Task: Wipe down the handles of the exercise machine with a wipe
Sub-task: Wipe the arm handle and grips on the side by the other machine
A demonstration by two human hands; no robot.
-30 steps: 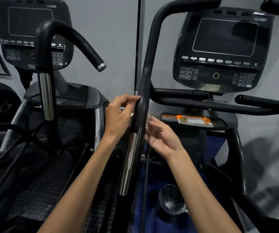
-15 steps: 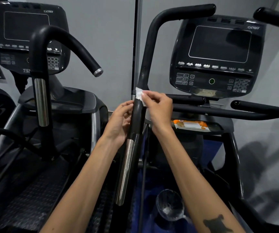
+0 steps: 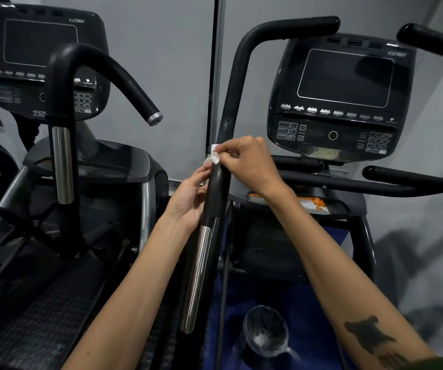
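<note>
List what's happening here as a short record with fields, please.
Setting: two exercise machines side by side
Handle: tall black padded handle with a silver metal strip
Wipe: small white wipe against the handle
Right hand: right hand pinches the wipe
Left hand: left hand touches the handle's left side
Console: dark console screen, unlit
Tray: orange-and-white packet

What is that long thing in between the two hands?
In the head view, the black handle of the exercise machine stands between the left hand and right hand, with a white wipe pinched against it.

Orange-white packet [image 3: 312,203] on console tray [image 3: 348,206]
</note>
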